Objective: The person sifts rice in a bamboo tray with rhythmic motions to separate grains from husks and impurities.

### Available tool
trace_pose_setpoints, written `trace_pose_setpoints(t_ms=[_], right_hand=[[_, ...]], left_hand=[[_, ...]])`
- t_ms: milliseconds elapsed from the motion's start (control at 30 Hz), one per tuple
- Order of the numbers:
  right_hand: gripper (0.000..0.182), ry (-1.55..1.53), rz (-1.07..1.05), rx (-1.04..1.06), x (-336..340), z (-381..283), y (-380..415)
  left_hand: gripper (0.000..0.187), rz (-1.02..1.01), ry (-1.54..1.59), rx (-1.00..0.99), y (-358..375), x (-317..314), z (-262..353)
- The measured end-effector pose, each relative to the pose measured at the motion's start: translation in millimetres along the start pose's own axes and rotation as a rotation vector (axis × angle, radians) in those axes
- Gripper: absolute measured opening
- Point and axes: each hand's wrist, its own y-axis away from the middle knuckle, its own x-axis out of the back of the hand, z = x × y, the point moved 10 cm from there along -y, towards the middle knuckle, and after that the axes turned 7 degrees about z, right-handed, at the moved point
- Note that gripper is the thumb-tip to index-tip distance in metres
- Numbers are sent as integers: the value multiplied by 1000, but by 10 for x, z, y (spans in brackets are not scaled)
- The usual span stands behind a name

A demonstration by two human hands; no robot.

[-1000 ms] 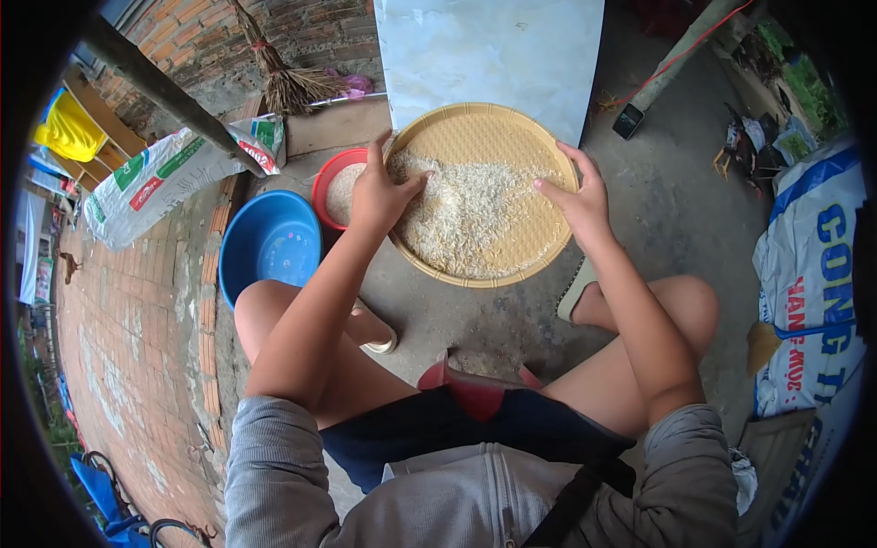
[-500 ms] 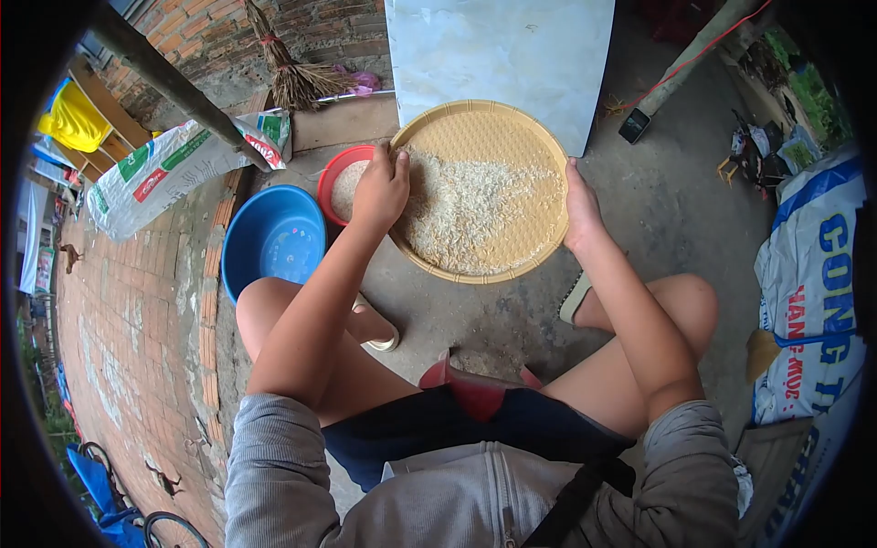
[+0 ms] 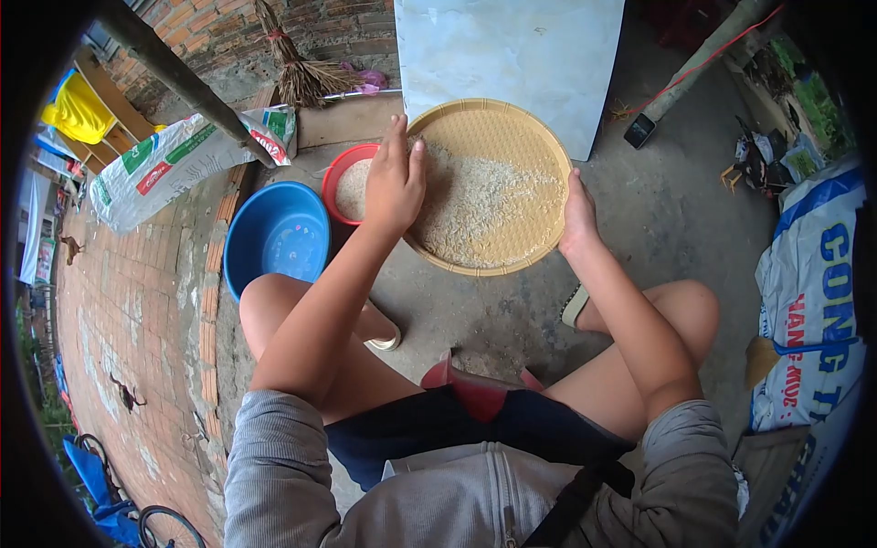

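A round woven bamboo winnowing tray [image 3: 530,142] is held up in front of me, with whitish rice grains [image 3: 475,196] spread over its left and lower part. My right hand [image 3: 578,215] grips the tray's right rim, thumb on top and the other fingers hidden underneath. At the left rim, my left hand [image 3: 395,187] is open, its fingers stretched out and pointing away from me, the palm side facing the tray. Just left of that hand stands a red basin [image 3: 331,187] with rice in it, partly covered by the hand. Beside it is a blue basin [image 3: 239,242].
A pale board [image 3: 512,55] lies beyond the tray. Further left are a straw broom [image 3: 301,78], a wooden pole [image 3: 183,78] and a printed sack [image 3: 137,187]. Large printed sacks [image 3: 813,301] stand at the right. A bird [image 3: 126,393] is on the brick paving.
My left hand has loosened from the left rim and straightened its fingers. The tray has shifted slightly right, and its rice has moved a little. The bird has moved up the paving.
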Motion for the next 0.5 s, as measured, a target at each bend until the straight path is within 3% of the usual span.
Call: trace_pose_setpoints(t_ms=[133, 400, 500], right_hand=[[51, -40, 2, -8, 7, 65, -21], [47, -77, 45, 0, -33, 110, 100], [47, -72, 5, 8, -105, 94, 212]], left_hand=[[60, -161, -190, -116, 291, -334, 190], [64, -300, -136, -72, 563, -687, 310], [64, -339, -127, -233, 638, -744, 625]])
